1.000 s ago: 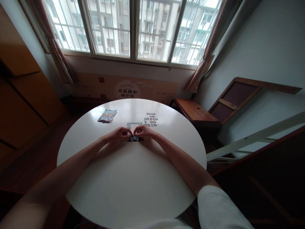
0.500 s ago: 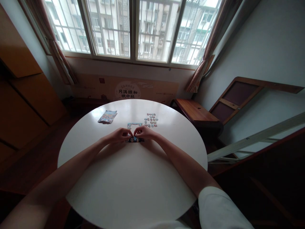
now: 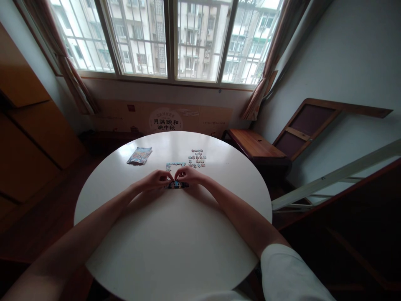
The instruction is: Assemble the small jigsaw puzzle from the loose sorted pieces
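Observation:
A partly joined jigsaw puzzle lies near the middle of the round white table; its pale far edge strip shows just beyond my fingers. My left hand and my right hand rest on it side by side, fingertips pinched together over its dark near strip. Each hand's fingers are curled and pressed on the pieces. What exactly sits under the fingertips is hidden. Several loose puzzle pieces are spread just beyond my right hand.
A small printed packet lies at the table's far left. Behind the table are a barred window, curtains and a printed cardboard panel. A wooden bench and leaning boards stand to the right. A brown cabinet fills the left.
Both hands stay pinched on the puzzle in the same place. The view has shifted slightly, so everything sits a little further left.

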The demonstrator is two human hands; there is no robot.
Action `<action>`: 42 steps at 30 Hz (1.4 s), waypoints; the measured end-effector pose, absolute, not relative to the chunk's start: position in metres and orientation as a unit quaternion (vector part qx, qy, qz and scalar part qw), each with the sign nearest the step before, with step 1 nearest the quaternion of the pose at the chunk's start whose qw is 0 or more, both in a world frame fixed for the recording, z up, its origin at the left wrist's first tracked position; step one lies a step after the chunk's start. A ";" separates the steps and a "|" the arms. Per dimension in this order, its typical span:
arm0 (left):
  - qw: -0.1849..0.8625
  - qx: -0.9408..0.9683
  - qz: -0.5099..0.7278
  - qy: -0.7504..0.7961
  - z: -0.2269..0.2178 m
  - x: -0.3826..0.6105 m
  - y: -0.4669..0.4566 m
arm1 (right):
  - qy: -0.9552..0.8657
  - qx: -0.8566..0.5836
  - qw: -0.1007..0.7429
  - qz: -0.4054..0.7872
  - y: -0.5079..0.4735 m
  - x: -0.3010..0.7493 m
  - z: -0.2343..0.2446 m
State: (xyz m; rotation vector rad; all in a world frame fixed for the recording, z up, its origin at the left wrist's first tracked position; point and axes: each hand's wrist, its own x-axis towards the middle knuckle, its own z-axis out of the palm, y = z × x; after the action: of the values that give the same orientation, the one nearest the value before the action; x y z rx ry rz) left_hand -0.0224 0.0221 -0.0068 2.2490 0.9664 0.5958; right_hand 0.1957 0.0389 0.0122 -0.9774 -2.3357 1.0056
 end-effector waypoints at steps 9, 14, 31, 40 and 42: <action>0.308 0.851 0.221 0.365 -0.004 -0.022 0.020 | -0.839 -0.350 0.201 0.364 0.040 0.196 0.009; 0.310 0.850 0.223 0.364 -0.005 -0.023 0.021 | -0.839 -0.346 0.203 0.368 0.041 0.196 0.008; 0.325 0.843 0.222 0.367 -0.005 -0.022 0.020 | -0.839 -0.342 0.203 0.372 0.038 0.196 0.011; 0.317 0.848 0.219 0.365 -0.004 -0.022 0.020 | -0.841 -0.349 0.199 0.364 0.038 0.196 0.012; 0.316 0.848 0.218 0.366 -0.004 -0.022 0.020 | -0.840 -0.348 0.199 0.366 0.038 0.196 0.011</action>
State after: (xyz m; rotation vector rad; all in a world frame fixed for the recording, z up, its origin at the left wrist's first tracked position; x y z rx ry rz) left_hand -0.0223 0.0198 -0.0039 2.2328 0.9625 0.5744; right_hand 0.1963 0.0382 0.0114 -0.9743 -2.3481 1.0241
